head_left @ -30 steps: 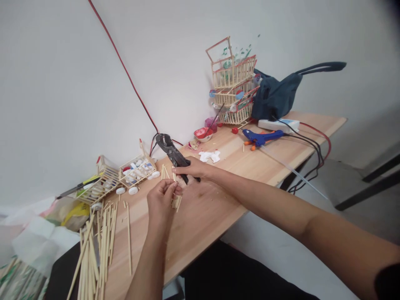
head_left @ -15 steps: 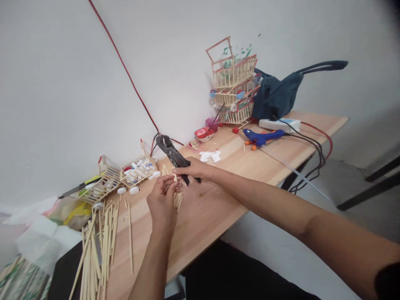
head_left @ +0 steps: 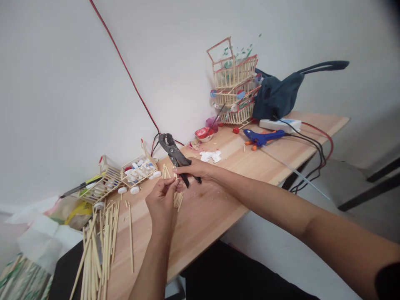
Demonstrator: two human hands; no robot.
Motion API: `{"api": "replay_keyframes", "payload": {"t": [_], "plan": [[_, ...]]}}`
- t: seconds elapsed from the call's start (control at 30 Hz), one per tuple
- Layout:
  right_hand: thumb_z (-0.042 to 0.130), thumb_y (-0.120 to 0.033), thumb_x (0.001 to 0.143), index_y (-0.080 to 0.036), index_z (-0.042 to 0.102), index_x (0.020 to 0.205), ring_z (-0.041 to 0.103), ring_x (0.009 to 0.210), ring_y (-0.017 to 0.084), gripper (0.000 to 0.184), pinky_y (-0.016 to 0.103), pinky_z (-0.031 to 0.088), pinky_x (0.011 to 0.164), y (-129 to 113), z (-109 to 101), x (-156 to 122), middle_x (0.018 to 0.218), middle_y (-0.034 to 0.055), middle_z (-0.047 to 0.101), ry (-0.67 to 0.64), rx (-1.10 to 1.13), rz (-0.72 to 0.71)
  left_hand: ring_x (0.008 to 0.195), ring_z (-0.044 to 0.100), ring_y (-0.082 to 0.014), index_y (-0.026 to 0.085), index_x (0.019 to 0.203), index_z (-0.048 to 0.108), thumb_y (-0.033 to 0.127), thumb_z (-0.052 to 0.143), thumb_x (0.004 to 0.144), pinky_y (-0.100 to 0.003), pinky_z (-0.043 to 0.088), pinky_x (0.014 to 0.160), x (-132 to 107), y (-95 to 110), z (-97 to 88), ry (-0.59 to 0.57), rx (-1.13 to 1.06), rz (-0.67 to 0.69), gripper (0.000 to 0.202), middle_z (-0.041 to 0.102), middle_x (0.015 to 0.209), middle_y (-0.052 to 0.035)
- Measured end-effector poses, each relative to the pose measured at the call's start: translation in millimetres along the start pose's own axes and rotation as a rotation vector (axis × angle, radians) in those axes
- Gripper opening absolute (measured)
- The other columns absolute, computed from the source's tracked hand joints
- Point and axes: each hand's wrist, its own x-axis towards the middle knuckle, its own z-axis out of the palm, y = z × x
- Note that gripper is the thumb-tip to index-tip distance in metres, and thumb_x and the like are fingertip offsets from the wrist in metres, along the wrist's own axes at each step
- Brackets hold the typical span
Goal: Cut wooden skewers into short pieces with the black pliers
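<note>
A person's right hand (head_left: 197, 167) is wrapped around a black cutter (head_left: 175, 152). Just left of the cutter's lower end, the left hand (head_left: 160, 199) pinches a short pale stick (head_left: 175, 171) between thumb and fingertips. Nearer the viewer than the cutter, other short sticks (head_left: 178, 200) lie on a wooden tabletop (head_left: 206, 212); a blue glue gun (head_left: 265, 137) rests well to the cutter's right.

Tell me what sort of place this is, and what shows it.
Likely a craft corner: there's a glue gun, a pile of sticks and stacked baskets that look made of such sticks.
</note>
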Motion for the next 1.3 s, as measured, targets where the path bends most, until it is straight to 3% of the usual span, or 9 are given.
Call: {"api": "replay_keyframes", "payload": {"t": [0.23, 0.37, 0.7, 0.97, 1.3], "plan": [[0.075, -0.027, 0.07, -0.012, 0.062, 0.069, 0.06, 0.059, 0.011, 0.02, 0.021, 0.05, 0.059, -1.3, -1.9, 1.5, 0.063, 0.0019, 0.064, -0.009, 0.12, -0.017, 0.076, 0.071, -0.0177, 0.015, 0.091, 0.064, 0.025, 0.068, 0.076, -0.032, 0.057, 0.075, 4.9, 3.1, 1.4, -0.066, -0.133, -0.104, 0.018, 0.072, 0.081, -0.0042], [0.073, -0.026, 0.072, -0.012, 0.063, 0.07, 0.059, 0.057, 0.01, 0.018, 0.02, 0.048, 0.054, -2.0, -1.6, 0.9, 0.062, 0.0017, 0.064, 0.013, 0.058, -0.019, 0.076, 0.071, -0.0181, 0.015, 0.089, 0.061, 0.023, 0.07, 0.074, -0.031, 0.057, 0.074, 4.7, 5.1, 2.1, -0.052, -0.134, -0.127, 0.02, 0.071, 0.081, -0.004], [0.07, -0.027, 0.074, -0.012, 0.062, 0.067, 0.054, 0.053, 0.008, 0.019, 0.018, 0.044, 0.049, -4.5, -1.3, -2.2, 0.06, 0.0, 0.062, -0.041, -0.009, -0.051, 0.071, 0.07, -0.0167, 0.015, 0.088, 0.063, 0.024, 0.069, 0.077, -0.028, 0.056, 0.07, -0.1, 3.8, 3.7, 0.001, -0.057, -0.059, 0.015, 0.07, 0.079, -0.003], [0.073, -0.027, 0.072, -0.011, 0.063, 0.07, 0.059, 0.058, 0.01, 0.02, 0.02, 0.049, 0.057, 1.2, -2.7, 2.3, 0.063, 0.0016, 0.064, -0.037, 0.063, -0.035, 0.069, 0.069, -0.0148, 0.017, 0.083, 0.068, 0.022, 0.069, 0.077, -0.028, 0.056, 0.07, -1.8, 0.3, 2.6, 0.023, -0.044, 0.027, 0.008, 0.069, 0.076, -0.0001], [0.075, -0.037, 0.071, -0.012, 0.063, 0.075, 0.061, 0.063, 0.011, 0.028, 0.021, 0.049, 0.06, -1.9, 0.9, -3.7, 0.067, 0.0014, 0.065, -0.028, 0.067, -0.107, 0.072, 0.07, -0.0158, 0.016, 0.084, 0.068, 0.025, 0.07, 0.076, -0.031, 0.057, 0.074, -0.1, 0.6, 3.2, 0.062, -0.069, -0.012, 0.013, 0.071, 0.081, -0.0027]]}}
